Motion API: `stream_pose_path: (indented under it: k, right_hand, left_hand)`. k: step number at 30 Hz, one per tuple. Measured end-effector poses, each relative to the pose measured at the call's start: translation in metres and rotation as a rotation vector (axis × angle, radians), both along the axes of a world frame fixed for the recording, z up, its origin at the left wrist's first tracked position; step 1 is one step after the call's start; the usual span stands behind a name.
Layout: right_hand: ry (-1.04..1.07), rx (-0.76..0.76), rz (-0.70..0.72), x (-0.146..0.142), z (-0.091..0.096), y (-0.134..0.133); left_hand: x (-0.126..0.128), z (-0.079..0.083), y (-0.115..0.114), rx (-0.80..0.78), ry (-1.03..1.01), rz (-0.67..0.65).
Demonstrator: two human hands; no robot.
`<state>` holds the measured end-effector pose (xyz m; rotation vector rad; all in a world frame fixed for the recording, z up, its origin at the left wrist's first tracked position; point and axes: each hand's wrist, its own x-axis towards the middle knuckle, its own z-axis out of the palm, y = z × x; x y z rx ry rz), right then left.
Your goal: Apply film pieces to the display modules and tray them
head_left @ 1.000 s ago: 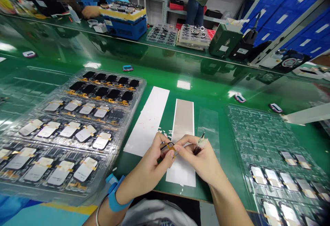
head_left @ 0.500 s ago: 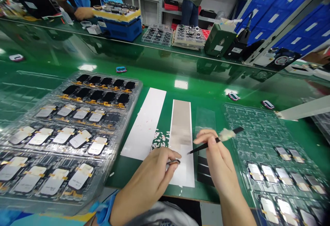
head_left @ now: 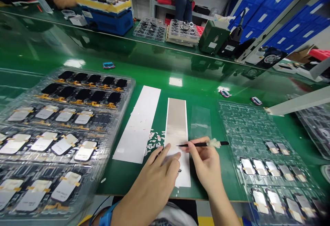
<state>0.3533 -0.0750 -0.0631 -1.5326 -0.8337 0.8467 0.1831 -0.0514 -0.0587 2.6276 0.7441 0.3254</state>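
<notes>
My left hand (head_left: 152, 181) lies over the strip with grey-brown backing (head_left: 176, 117), its forefinger stretched onto the white lower portion. A small dark flat part (head_left: 179, 171) pokes out beneath its curled fingers; most of it is hidden. In my right hand (head_left: 206, 160), a pair of black tweezers (head_left: 198, 144) with a pale yellowish wrap is held nearly level. Their tips point left and are at the strip, close to my left fingertips. White paper scraps (head_left: 154, 141) lie beside that strip, and a plain white strip (head_left: 139, 122) is further left.
On the left, a clear tray (head_left: 123, 116) carries black and white-backed screens. Another clear tray (head_left: 232, 129) at right bears several silver-backed parts. Clear film (head_left: 201, 116) lies between. Across the bench are a blue box (head_left: 110, 21), stacked trays (head_left: 183, 35) and a person's hand (head_left: 64, 0).
The tweezers have swung level, their tips moving left and up the strip. My left hand has rolled over with its forefinger reaching onto the strip. The whole view has shifted slightly.
</notes>
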Motion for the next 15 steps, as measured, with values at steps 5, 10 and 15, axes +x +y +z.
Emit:
stream_pose_path:
  k: [5,10,15]
  right_hand:
    - [0.012,0.02,-0.007,0.0008,-0.0015,-0.0004]
    - [0.048,-0.017,0.024,0.0023,-0.0006,0.0004]
    - [0.063,0.011,0.0,0.001,-0.0008,-0.0009]
  left_hand:
    - [0.0007,0.0008,0.0,-0.006,-0.017,0.01]
    - [-0.0005,0.0023,-0.0002,-0.013,-0.006,0.01]
    - [-0.0005,0.0013,-0.0004,-0.033,-0.047,0.033]
